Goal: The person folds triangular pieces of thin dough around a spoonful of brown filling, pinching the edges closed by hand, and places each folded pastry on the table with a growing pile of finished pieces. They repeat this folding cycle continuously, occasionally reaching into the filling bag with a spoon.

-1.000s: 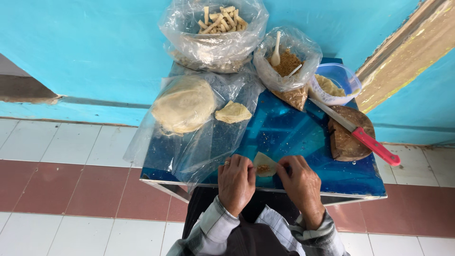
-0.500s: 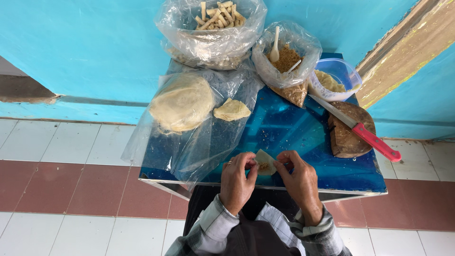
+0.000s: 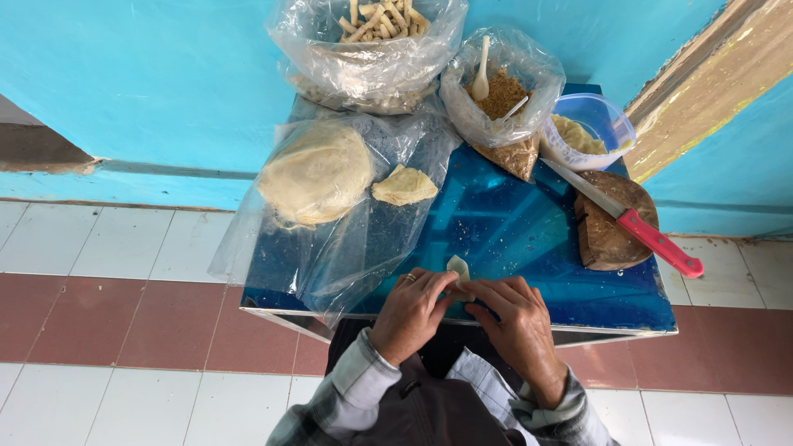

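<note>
— Hands first: where are they, and what have they got?

— Both sit at the near edge of the blue table [image 3: 529,239]. The left hand [image 3: 410,312] and the right hand [image 3: 516,322] meet fingertip to fingertip, pinching a small pale dough wrapper [image 3: 459,271] between them; it stands up just above the fingers, folded narrow.

— Different from a moment ago?

— Yes. Half a second back the wrapper lay wider and flatter between the hands, with a brown patch showing on it. Now it is closed up and no brown shows — and the hands have drawn closer together.

— Anything else moved?

— Nothing I can see. The stack of round wrappers [image 3: 315,171] lies on its clear plastic sheet at the far left, with a folded piece [image 3: 404,186] just to its right, as before. At the far edge, the big bag of pale sticks [image 3: 372,41] leans on the turquoise wall. To its right stands the bag of brown crumbly filling [image 3: 501,95] with a white spoon [image 3: 481,68] stuck in it, then the blue plastic bowl [image 3: 591,128]. The red-handled knife [image 3: 632,223] lies across the round wooden board [image 3: 611,223] on the right.

— And the person?

— Plaid sleeves, and a ring on the left hand.
</note>
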`<state>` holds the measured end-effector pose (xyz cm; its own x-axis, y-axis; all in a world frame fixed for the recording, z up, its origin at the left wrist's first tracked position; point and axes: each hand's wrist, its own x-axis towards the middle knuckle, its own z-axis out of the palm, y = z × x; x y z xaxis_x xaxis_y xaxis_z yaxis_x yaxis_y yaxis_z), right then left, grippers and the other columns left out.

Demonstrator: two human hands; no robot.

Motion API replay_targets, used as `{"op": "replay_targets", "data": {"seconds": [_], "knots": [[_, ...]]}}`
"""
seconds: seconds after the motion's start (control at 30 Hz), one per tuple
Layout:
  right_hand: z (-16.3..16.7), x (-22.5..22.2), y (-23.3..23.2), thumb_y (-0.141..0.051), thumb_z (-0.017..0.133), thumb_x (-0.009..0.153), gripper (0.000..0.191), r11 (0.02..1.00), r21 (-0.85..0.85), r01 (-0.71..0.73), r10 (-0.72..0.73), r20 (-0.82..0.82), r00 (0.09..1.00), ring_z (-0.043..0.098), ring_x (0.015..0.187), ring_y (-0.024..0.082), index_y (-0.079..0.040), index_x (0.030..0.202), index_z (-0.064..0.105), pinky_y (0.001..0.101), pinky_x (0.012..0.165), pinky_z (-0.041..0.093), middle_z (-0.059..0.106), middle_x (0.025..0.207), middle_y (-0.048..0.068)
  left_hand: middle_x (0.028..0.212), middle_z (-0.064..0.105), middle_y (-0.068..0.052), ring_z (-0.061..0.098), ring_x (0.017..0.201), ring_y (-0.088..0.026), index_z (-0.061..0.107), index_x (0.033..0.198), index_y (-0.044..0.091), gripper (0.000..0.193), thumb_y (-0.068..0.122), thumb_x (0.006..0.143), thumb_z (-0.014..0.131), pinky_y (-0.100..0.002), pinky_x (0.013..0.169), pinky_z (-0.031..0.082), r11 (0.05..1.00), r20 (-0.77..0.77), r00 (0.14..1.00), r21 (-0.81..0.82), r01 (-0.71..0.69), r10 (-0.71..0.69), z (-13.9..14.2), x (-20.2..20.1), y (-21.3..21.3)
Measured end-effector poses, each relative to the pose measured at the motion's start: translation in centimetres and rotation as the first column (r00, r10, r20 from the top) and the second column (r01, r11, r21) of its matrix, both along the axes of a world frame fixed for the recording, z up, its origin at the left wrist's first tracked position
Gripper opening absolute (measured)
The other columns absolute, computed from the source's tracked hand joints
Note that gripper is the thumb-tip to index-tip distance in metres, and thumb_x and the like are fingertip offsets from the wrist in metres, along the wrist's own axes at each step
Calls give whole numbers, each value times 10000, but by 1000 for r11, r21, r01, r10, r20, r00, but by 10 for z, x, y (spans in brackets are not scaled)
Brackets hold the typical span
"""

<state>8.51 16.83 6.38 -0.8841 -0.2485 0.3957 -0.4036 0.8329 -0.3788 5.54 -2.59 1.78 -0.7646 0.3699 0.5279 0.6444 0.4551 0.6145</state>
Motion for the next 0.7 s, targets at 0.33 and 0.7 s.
{"op": "replay_targets", "data": {"seconds": [0.33, 0.7], "knots": [[-3, -30, 7, -138, 786, 810, 191, 976, 78, -202, 208, -68, 976, 649, 863, 232, -98, 995, 759, 376, 737, 510, 708, 949, 26, 961, 716, -89, 679, 892, -313, 637, 1057, 67, 153, 44, 928, 716, -431, 769, 536, 994, 89, 994, 97, 53, -62, -3, -25, 3], [-13, -85, 11, -177, 826, 786, 160, 978, -192, -86, 156, 392, 907, 707, 768, 236, -107, 898, 736, 365, 663, 546, 698, 879, 61, 807, 730, -90, 739, 707, -256, 586, 1083, 53, 337, 16, 800, 763, -388, 623, 564, 996, 298, 954, 80, -24, -1, 0, -53, 14]]}}
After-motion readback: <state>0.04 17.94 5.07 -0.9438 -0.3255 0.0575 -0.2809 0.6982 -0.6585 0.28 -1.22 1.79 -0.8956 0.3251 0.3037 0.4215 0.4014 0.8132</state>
